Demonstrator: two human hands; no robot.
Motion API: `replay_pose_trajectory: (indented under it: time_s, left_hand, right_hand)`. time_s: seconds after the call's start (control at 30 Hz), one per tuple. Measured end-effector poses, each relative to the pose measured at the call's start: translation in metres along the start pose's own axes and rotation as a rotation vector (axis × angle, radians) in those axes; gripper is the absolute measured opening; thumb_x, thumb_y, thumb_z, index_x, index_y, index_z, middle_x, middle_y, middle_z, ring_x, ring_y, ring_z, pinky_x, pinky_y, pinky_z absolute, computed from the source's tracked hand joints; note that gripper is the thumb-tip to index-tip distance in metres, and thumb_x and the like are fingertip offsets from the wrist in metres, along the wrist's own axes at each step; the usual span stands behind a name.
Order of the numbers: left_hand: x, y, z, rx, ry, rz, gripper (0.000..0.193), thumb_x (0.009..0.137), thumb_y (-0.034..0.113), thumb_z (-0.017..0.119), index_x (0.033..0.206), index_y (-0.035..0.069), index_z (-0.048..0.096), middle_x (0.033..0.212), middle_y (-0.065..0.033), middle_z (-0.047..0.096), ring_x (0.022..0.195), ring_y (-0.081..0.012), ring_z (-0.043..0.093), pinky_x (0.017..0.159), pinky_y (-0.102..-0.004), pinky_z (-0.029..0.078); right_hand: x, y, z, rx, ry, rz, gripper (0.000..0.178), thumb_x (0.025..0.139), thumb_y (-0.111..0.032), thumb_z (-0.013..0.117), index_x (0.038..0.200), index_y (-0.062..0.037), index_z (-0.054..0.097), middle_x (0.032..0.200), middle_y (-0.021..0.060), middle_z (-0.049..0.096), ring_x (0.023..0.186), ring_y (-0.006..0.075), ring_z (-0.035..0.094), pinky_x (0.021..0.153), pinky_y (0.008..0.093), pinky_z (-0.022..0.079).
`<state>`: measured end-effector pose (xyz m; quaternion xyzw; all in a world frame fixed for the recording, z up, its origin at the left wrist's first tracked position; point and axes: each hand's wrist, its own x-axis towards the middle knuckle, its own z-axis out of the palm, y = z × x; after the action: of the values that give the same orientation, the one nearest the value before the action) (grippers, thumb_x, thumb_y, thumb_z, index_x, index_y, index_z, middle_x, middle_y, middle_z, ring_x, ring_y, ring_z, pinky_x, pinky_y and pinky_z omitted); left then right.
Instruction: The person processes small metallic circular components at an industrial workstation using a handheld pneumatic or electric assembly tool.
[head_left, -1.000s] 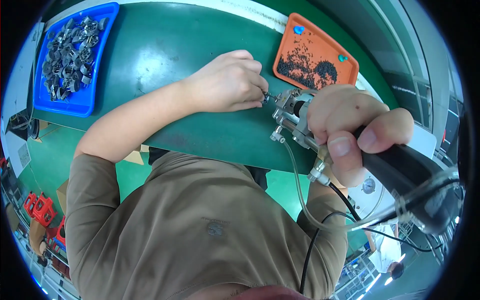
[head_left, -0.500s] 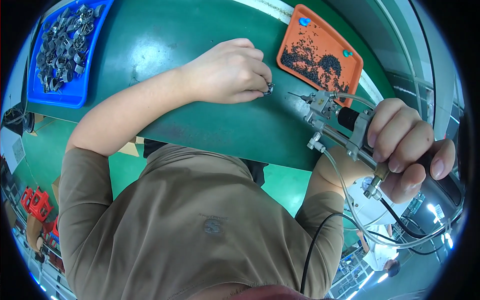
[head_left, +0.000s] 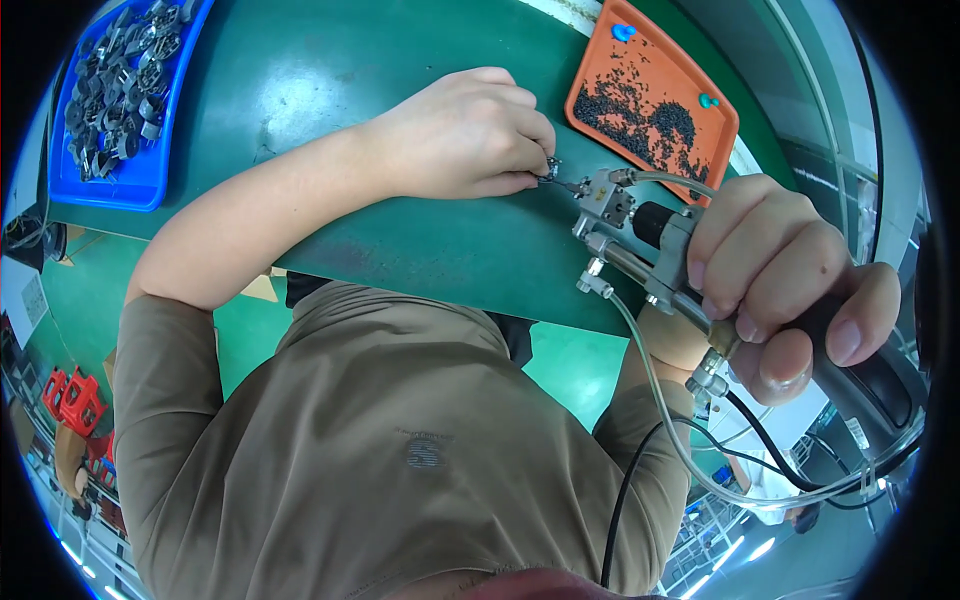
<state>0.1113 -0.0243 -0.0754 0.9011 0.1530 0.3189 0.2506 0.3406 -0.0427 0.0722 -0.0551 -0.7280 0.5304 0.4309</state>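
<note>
My left hand (head_left: pixel 478 135) is closed in a pinch on a small dark metal part (head_left: pixel 551 172), held just above the green table. Most of that part is hidden by the fingers. My right hand (head_left: pixel 785 270) grips a dispensing gun (head_left: pixel 622 255) with a silver metal head, a black knob and a dark handle. Its thin needle tip (head_left: pixel 570 186) points left and reaches the part, apparently touching it. A clear hose (head_left: pixel 668 178) curves from the gun's head back toward my right hand.
The blue tray (head_left: pixel 60 190) at the far left holds many grey-and-metal pieces (head_left: pixel 115 95). Behind the gun, an orange tray (head_left: pixel 655 55) carries tiny black bits (head_left: pixel 670 125) and two small blue-green pegs (head_left: pixel 623 33). A black cable (head_left: pixel 765 432) loops at lower right.
The dispensing gun in my right hand has moved left, bringing its needle from a gap away up to the small part. My left hand keeps its pinch, shifted slightly right.
</note>
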Motion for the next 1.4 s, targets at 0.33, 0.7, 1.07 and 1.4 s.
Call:
replay_pose_trajectory:
  time_s: [0.33, 0.7, 1.07, 1.4]
  left_hand:
    - [0.002, -0.001, 0.001, 0.007, 0.001, -0.008, 0.011, 0.081, 0.016, 0.08, 0.089, 0.009, 0.077, 0.103, 0.0002, 0.072, 0.087, -0.0199, 0.064, 0.084, -0.0358, 0.049]
    - [0.002, 0.002, 0.003, 0.005, 0.0, -0.008, 0.011, 0.081, 0.017, 0.079, 0.089, 0.009, 0.077, 0.102, -0.0002, 0.072, 0.087, -0.0201, 0.065, 0.084, -0.0358, 0.049]
    - [0.005, 0.0, 0.0, 0.079, 0.016, 0.095, 0.012, 0.08, 0.019, 0.069, 0.071, 0.013, 0.063, 0.078, -0.0031, 0.06, 0.075, -0.0254, 0.063, 0.064, -0.0415, 0.049]
    - [0.009, 0.022, -0.055, 0.257, -0.044, -0.078, 0.011, 0.082, 0.025, 0.075, 0.084, 0.014, 0.075, 0.091, 0.0006, 0.072, 0.09, -0.0207, 0.067, 0.084, -0.0386, 0.048]
  right_hand:
    - [0.001, 0.003, 0.001, -0.025, -0.029, -0.006, 0.026, 0.102, -0.02, 0.068, 0.121, -0.0196, 0.052, 0.076, -0.0018, 0.06, 0.057, 0.0111, 0.059, 0.054, 0.0284, 0.049]
    - [-0.002, 0.005, 0.002, -0.014, -0.054, -0.002, 0.025, 0.102, -0.019, 0.068, 0.12, -0.0205, 0.05, 0.075, -0.0018, 0.059, 0.056, 0.0105, 0.06, 0.054, 0.028, 0.051]
    - [0.014, 0.009, 0.041, -0.079, 0.218, -0.027, 0.036, 0.089, -0.006, 0.076, 0.099, -0.0146, 0.043, 0.062, 0.0008, 0.054, 0.046, 0.015, 0.052, 0.044, 0.0312, 0.045]
    - [-0.018, -0.085, 0.018, -0.114, 0.427, -0.34, 0.035, 0.091, -0.009, 0.072, 0.111, -0.0075, 0.044, 0.06, 0.0017, 0.053, 0.04, 0.0132, 0.052, 0.042, 0.0276, 0.049]
